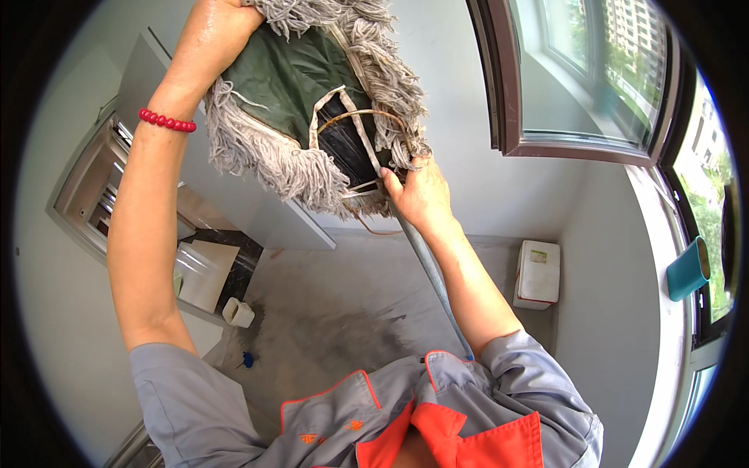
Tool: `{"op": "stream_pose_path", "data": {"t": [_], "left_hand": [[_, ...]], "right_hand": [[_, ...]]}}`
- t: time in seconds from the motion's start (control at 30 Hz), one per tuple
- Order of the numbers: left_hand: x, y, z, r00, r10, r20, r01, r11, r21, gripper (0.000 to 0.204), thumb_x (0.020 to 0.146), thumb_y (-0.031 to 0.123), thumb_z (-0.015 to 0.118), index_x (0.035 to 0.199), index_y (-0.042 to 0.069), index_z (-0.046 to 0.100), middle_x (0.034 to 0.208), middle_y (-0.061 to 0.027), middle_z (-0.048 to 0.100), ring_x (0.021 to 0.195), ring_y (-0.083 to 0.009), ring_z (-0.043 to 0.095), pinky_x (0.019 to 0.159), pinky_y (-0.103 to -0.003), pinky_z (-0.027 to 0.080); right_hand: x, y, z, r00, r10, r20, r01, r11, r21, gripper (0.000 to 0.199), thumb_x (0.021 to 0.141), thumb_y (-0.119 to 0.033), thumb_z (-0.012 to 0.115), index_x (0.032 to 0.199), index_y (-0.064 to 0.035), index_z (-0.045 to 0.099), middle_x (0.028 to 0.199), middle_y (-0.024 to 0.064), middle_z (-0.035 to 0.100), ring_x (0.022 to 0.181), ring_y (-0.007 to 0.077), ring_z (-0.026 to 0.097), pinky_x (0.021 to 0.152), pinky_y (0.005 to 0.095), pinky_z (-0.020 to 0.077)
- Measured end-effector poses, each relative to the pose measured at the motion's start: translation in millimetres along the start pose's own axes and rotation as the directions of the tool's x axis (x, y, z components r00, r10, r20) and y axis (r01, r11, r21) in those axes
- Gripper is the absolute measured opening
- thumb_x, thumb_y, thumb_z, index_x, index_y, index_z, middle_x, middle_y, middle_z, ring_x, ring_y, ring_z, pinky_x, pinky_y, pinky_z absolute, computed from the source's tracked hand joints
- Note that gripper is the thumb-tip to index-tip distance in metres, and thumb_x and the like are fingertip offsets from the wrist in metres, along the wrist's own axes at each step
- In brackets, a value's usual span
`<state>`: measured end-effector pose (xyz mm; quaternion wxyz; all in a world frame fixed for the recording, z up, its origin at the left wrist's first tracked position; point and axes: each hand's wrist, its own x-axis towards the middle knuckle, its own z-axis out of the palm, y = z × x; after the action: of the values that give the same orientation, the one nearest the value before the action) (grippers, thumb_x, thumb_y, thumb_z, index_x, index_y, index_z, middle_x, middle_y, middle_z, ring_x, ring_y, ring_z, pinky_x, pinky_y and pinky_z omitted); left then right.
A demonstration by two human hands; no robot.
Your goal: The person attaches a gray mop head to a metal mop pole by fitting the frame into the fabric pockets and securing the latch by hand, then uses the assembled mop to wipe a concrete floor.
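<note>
Both my hands up on flat mop head [312, 101]: left hand [222, 27] gripping far fringe end, right hand [417, 191] pinching cord ties [355, 132] at near end by pole [429, 269]. Green cover seems partly on frame; black pad showing, ties loose, fastening unfinished I judge. White container [538, 274] on floor below right hand.

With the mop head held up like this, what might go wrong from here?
The mop head is raised overhead, held by the left hand at its far edge and the right hand at the ties; a weak grip might let it drop. Loose cords could snag fingers. The floor looks damp, so slipping is possible.
</note>
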<state>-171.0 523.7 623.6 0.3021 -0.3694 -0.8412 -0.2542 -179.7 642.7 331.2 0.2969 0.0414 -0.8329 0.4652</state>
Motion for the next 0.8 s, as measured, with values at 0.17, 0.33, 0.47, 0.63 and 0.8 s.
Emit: {"op": "stream_pose_path", "data": {"t": [0.17, 0.33, 0.47, 0.63, 0.8], "left_hand": [[-1.7, -4.2, -12.6, 0.998, 0.05, -0.024, -0.052, 0.993, -0.106, 0.01, 0.08, -0.001, 0.057, 0.086, -0.003, 0.065, 0.081, -0.0041, 0.067, 0.075, -0.0078, 0.057, 0.07, -0.024, 0.047], [8.0, 2.1, -28.7, 0.999, -0.02, 0.031, 0.017, 0.994, 0.105, 0.01, 0.08, 0.003, 0.058, 0.085, -0.003, 0.063, 0.077, -0.0083, 0.067, 0.074, -0.0083, 0.056, 0.067, -0.025, 0.047], [5.5, 7.9, -26.4, 0.998, -0.046, -0.03, 0.047, 0.998, 0.052, 0.012, 0.079, 0.004, 0.058, 0.086, -0.004, 0.063, 0.078, -0.0107, 0.067, 0.074, -0.0089, 0.057, 0.067, -0.026, 0.047], [0.4, 13.6, -17.7, 0.999, -0.033, -0.025, 0.036, 0.994, 0.101, 0.011, 0.079, 0.002, 0.057, 0.086, -0.003, 0.064, 0.079, -0.0098, 0.068, 0.074, -0.0085, 0.057, 0.068, -0.026, 0.046], [-7.0, 3.2, -16.2, 0.998, 0.065, -0.022, -0.064, 0.997, 0.039, 0.011, 0.079, 0.003, 0.057, 0.085, -0.002, 0.064, 0.078, -0.0102, 0.067, 0.074, -0.0097, 0.058, 0.068, -0.026, 0.046]], "right_hand": [[6.4, -18.2, -3.5, 0.992, 0.096, 0.085, -0.109, 0.981, 0.161, 0.038, 0.085, -0.032, 0.055, 0.103, 0.0005, 0.052, 0.092, 0.0219, 0.059, 0.089, 0.0374, 0.058, 0.079, 0.0442, 0.046], [7.8, -39.1, -28.0, 0.995, 0.056, 0.079, -0.044, 0.988, -0.145, 0.042, 0.08, -0.032, 0.064, 0.101, 0.0014, 0.05, 0.091, 0.0174, 0.058, 0.091, 0.036, 0.057, 0.078, 0.0435, 0.0464], [24.5, -49.2, -56.5, 0.984, -0.098, -0.146, 0.089, 0.994, -0.063, 0.029, 0.077, -0.025, 0.066, 0.089, -0.0006, 0.057, 0.09, 0.0133, 0.057, 0.084, 0.031, 0.057, 0.072, 0.0396, 0.0473], [55.1, -72.9, -58.1, 0.766, -0.521, -0.378, 0.609, 0.776, 0.166, 0.016, 0.075, -0.005, 0.063, 0.091, -0.0056, 0.063, 0.092, 0.0101, 0.059, 0.083, 0.0281, 0.057, 0.071, 0.0357, 0.0467], [62.6, -93.5, -52.8, 0.921, -0.381, -0.079, 0.388, 0.888, 0.247, 0.014, 0.083, -0.014, 0.059, 0.091, -0.0017, 0.062, 0.063, 0.0092, 0.059, 0.052, 0.0217, 0.058, 0.052, 0.0317, 0.0465]]}}
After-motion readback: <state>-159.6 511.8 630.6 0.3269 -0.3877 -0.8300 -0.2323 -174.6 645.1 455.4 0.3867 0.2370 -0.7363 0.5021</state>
